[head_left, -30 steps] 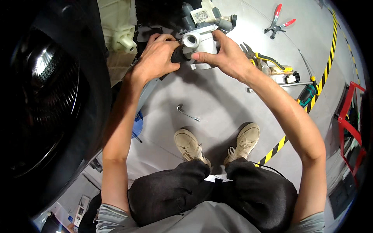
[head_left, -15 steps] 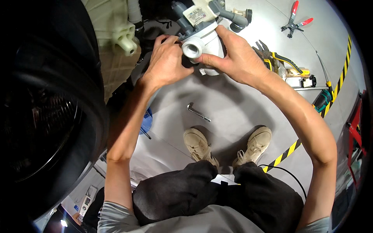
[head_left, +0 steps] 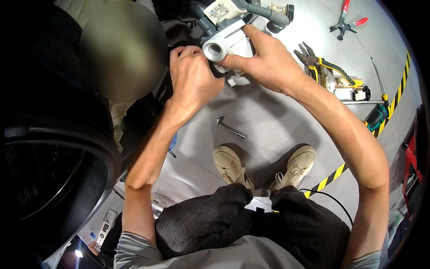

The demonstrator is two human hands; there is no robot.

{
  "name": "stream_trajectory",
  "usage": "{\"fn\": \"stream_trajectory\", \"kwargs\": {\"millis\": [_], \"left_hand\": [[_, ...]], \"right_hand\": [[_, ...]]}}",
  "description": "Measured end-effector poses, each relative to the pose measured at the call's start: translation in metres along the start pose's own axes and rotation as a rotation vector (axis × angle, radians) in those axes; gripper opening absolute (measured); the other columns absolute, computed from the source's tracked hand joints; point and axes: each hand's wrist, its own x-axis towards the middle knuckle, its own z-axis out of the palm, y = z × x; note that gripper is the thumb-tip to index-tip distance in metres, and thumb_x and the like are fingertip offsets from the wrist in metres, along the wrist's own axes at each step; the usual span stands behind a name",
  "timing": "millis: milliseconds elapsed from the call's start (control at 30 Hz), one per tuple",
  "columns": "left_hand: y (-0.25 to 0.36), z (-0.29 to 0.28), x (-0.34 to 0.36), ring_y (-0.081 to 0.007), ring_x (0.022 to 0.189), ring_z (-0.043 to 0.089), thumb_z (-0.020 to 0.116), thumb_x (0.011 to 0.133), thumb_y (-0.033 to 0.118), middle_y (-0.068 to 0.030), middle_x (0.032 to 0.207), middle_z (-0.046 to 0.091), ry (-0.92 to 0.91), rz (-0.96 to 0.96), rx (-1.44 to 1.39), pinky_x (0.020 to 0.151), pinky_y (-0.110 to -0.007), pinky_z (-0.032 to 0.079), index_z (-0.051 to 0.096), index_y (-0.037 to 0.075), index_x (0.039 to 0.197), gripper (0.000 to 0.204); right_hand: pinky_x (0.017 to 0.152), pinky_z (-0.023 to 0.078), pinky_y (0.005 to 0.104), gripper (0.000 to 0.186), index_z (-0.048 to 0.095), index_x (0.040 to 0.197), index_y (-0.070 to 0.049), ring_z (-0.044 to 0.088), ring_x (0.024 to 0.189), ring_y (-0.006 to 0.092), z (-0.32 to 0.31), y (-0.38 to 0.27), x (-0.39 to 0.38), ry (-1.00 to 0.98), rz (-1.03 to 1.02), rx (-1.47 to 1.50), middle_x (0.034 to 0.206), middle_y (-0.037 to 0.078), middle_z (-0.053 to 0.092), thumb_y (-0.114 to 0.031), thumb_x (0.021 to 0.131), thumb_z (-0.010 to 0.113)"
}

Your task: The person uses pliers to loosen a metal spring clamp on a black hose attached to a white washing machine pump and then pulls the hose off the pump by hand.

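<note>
A white and grey pump [head_left: 230, 36] with a pale label and a round white port is held up at the top middle. My right hand [head_left: 264, 60] is closed round its right side, the thumb lying below the port and the fingers behind the housing. Close to the port's left, my left hand [head_left: 193, 74] has its fingers curled over beside the pump. Whatever those fingers grip is hidden behind the hand and dark parts. From the pump's top right a grey ribbed hose [head_left: 264, 11] runs off.
A black round door rim [head_left: 109, 157] fills the left. A small metal wrench [head_left: 230, 127] lies before my shoes. At right are pliers [head_left: 309, 56], red-handled pliers [head_left: 344, 22], a teal-handled tool [head_left: 377, 117] and striped floor tape [head_left: 396, 96]. A blurred patch [head_left: 123, 49] covers the upper left.
The pump and its port have shifted slightly left and tilted in my right hand. My left hand's fingers have curled in more beside it. The view has shifted a little.
</note>
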Motion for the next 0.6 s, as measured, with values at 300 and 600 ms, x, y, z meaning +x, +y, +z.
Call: {"fn": "stream_trajectory", "kwargs": {"millis": [300, 600], "left_hand": [[0.008, -0.005, 0.000, -0.0298, 0.082, 0.065, 0.073, 0.058, 0.010, -0.0153, 0.072, 0.067, -0.059, -0.010, 0.114, 0.090, -0.042, 0.041, 0.070, -0.002, 0.073, 0.020], [0.002, -0.031, -0.006, -0.0340, 0.122, 0.052, 0.079, 0.064, 0.006, -0.0147, 0.114, 0.061, -0.129, 0.136, 0.048, 0.104, -0.049, 0.037, 0.057, 0.003, 0.118, 0.059]], "right_hand": [[0.087, 0.052, 0.0381, 0.064, 0.066, 0.115, 0.001, 0.069, 0.095, 0.0314, 0.007, 0.021, 0.013, -0.073, 0.127, 0.248, 0.104, 0.019, 0.071, -0.045, 0.073, 0.077], [0.091, 0.046, 0.0295, 0.062, 0.060, 0.121, 0.004, 0.062, 0.098, 0.0171, -0.007, 0.010, -0.005, -0.114, 0.174, 0.539, 0.107, 0.011, 0.067, -0.043, 0.083, 0.075]]}}
